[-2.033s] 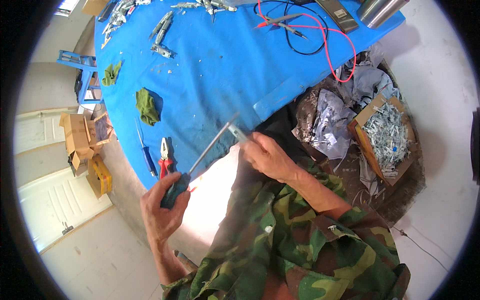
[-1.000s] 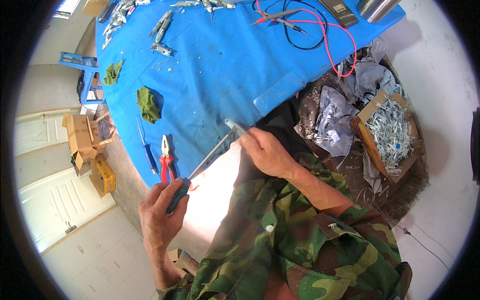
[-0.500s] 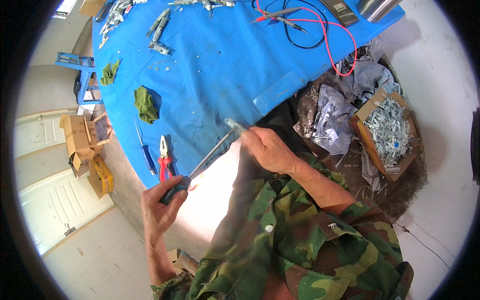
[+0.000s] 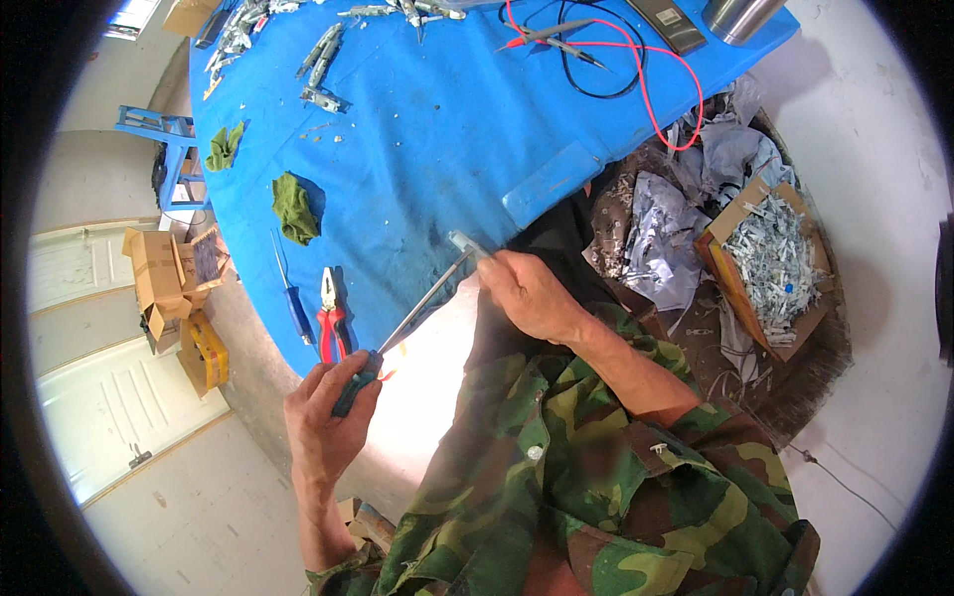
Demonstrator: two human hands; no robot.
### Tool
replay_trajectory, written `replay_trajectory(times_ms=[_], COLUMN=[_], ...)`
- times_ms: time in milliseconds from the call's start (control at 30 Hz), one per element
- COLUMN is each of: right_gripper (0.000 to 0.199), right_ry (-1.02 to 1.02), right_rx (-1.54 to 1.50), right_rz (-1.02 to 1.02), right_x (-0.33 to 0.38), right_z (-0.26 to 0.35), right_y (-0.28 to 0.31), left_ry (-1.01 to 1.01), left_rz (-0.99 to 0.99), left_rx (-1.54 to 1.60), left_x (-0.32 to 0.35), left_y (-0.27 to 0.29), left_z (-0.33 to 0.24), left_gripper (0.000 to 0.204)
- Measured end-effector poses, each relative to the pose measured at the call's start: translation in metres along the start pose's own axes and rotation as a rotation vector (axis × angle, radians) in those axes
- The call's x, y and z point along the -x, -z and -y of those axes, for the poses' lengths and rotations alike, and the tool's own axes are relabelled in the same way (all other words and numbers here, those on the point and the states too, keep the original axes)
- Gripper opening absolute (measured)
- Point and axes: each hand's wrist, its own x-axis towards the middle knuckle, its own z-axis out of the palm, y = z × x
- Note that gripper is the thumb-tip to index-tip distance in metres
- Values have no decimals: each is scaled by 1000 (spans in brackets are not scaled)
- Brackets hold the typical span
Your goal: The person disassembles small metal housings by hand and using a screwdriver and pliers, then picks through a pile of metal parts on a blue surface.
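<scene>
screwdriver (image 4: 409, 321) in left grip (image 4: 324, 415) (curled)

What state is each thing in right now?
Grey part: in right hand
Teal screwdriver: in left hand, end at grey part
Pliers: lying, handles slightly spread
Blue screwdriver: lying unheld
Green rags: crumpled
Test leads: loosely looped
Scrap box: open, filled
Brown carton: flaps open
Blue cover: creased, smudged

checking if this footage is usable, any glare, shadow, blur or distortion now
Head view: a washed-out glare patch below the screwdriver shaft; head view: a shadow to the right of the red-handled pliers; head view: the small grey part in the right hand looks soft; head view: black fisheye corners, white doors at left skewed.
</scene>
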Motion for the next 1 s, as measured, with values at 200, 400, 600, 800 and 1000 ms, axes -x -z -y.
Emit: replay_trajectory(times_ms=[200, 400, 600, 800, 1000], right_gripper=[41, 39, 39, 39, 39], right_ry=[-26, -18, -52, -49, -68], right_rx=[-35, -21, -53, -29, -69], right_rz=[25, 27, 24, 27, 31], right_x=[0, 0, 1, 1, 0], right_z=[1, -2, 2, 4, 4], right_y=[2, 1, 1, 0, 0], left_ry=[-77, -77, -56, -16, -61], left_rz=[30, 0, -26, 22, -1], left_rx=[-88, -82, -103, -84, -98], left_x=[-1, 2, 6, 1, 4], left_y=[-2, -4, -2, -5, -4], left_z=[-12, -10, -4, -13, -8], left_gripper=[36, 36, 39, 38, 39])
